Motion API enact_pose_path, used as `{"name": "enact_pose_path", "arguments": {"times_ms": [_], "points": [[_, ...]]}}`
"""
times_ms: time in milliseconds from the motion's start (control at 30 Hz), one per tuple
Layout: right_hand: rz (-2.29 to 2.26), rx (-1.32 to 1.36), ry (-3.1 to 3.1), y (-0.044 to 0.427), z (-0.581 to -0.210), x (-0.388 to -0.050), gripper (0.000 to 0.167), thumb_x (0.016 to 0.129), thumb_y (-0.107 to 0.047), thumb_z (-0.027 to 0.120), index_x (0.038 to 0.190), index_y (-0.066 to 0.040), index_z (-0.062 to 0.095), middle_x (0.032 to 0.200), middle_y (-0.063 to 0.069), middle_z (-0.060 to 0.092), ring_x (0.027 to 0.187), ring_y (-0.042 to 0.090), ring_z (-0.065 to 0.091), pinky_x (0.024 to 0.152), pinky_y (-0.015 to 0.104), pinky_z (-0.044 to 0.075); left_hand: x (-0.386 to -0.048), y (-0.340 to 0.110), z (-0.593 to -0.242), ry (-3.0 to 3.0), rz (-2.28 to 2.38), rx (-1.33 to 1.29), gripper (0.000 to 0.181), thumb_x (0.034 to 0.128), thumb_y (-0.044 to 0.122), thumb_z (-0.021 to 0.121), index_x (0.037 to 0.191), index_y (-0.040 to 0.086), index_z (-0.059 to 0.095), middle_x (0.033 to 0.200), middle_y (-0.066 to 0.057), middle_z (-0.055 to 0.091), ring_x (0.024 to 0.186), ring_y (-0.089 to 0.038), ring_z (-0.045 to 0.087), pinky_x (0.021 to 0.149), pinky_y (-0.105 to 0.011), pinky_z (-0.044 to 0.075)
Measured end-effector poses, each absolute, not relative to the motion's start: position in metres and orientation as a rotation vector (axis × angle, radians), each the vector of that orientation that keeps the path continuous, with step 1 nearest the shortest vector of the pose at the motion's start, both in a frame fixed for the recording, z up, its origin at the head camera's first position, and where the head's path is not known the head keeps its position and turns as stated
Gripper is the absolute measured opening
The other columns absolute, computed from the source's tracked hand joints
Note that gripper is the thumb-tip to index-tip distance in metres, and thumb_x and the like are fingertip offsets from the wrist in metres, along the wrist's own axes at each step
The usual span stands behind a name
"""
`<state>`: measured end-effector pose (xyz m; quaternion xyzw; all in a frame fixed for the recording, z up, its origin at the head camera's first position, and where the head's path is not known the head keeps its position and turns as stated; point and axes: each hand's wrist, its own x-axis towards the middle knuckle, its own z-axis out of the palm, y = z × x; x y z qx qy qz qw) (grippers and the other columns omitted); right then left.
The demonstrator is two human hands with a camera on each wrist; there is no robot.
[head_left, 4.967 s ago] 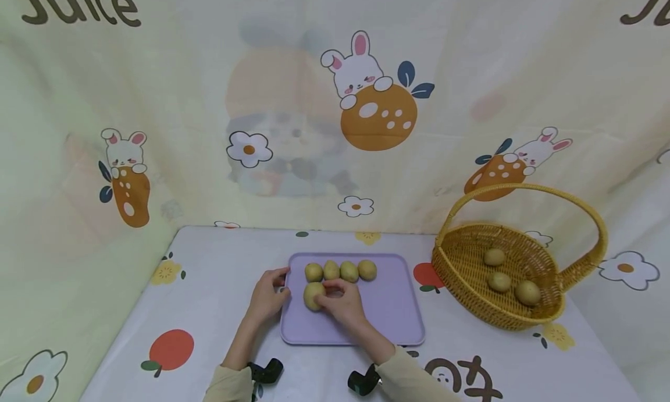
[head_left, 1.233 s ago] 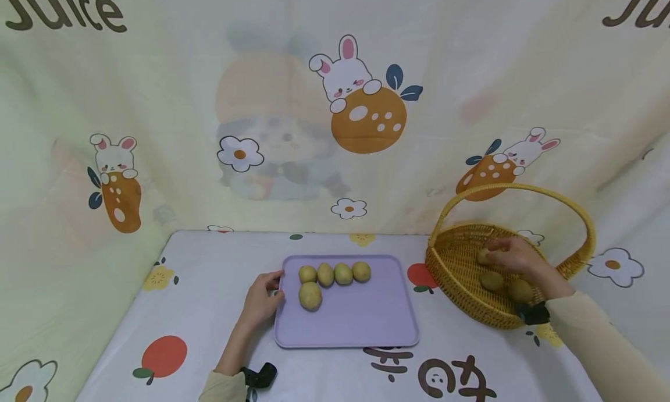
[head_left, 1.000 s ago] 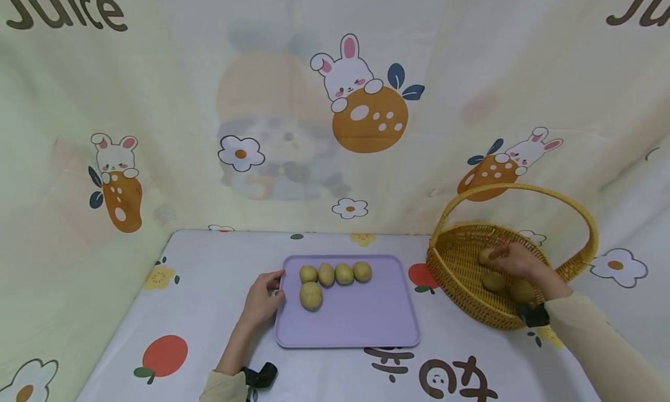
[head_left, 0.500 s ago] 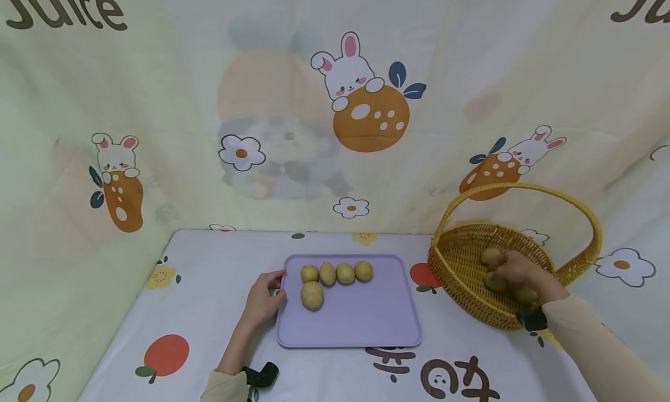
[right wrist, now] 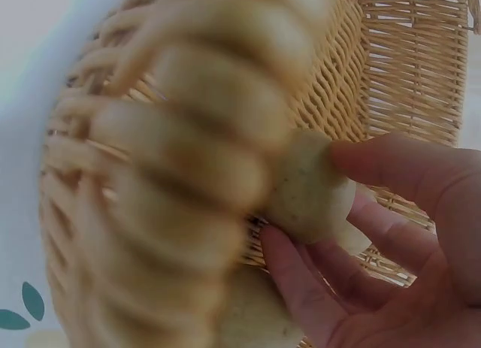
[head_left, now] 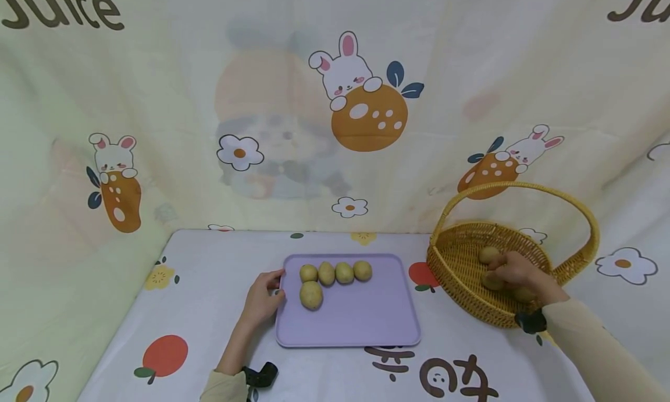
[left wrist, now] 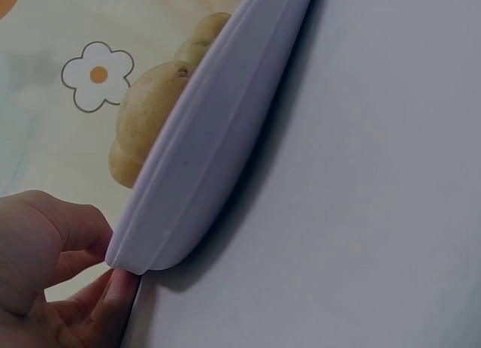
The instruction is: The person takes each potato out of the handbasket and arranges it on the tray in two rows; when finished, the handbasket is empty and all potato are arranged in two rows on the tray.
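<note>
On the lilac tray several potatoes stand in a row, with a larger potato in front of the leftmost. My left hand grips the tray's left edge; in the left wrist view its fingertips meet at the tray's rim. Inside the wicker basket, my right hand pinches the middle potato between thumb and fingers. A far potato lies just beyond the fingers. A near potato is partly hidden under the hand.
The basket's tall handle arches over its opening, and it looms blurred in the right wrist view. A printed cloth covers the table and a printed curtain hangs behind it.
My right hand has left the large potato on the tray and gone to the basket. Within the last second it shifted from the far potato to the middle one. The left hand stays.
</note>
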<state>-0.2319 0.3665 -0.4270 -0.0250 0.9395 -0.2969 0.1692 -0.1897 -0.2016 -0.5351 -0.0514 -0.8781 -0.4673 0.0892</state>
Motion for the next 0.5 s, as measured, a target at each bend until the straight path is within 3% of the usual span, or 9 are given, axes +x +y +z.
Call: {"name": "enact_pose_path", "arguments": {"times_ms": [100,267,500], "points": [[-0.879,-0.064,2.655,0.3665,-0.4276,-0.2310,0.026,0.088,-0.007,0.064,0.100,0.015,0.066,0.088,0.008,0.062,0.076,0.019,0.055,0.063,0.033,0.050,-0.1894,-0.2014,-0.5355,-2.614,-1.393,-0.151,0.051,0.0756,-0.005,0.065,0.127,-0.002,0.063,0.107,-0.016,0.063,0.092,-0.029,0.065,0.087,-0.046,0.048],[-0.890,-0.055,2.651,0.3661,-0.4270,-0.2310,0.032,0.090,-0.010,0.064,0.106,0.017,0.065,0.099,0.017,0.065,0.083,0.020,0.058,0.068,0.037,0.053,-0.1898,-0.2012,-0.5360,-2.611,-1.393,-0.152,0.052,0.0753,-0.005,0.065,0.127,-0.002,0.063,0.107,-0.016,0.063,0.092,-0.029,0.065,0.087,-0.046,0.048],[-0.904,-0.030,2.670,0.3619,-0.4258,-0.2298,0.036,0.090,-0.014,0.065,0.108,0.017,0.064,0.102,0.022,0.064,0.086,0.025,0.061,0.070,0.039,0.054,-0.1901,-0.2015,-0.5364,-2.620,-1.374,-0.143,0.052,0.0752,-0.004,0.065,0.127,-0.002,0.063,0.108,-0.017,0.063,0.093,-0.029,0.065,0.087,-0.046,0.047]]}}
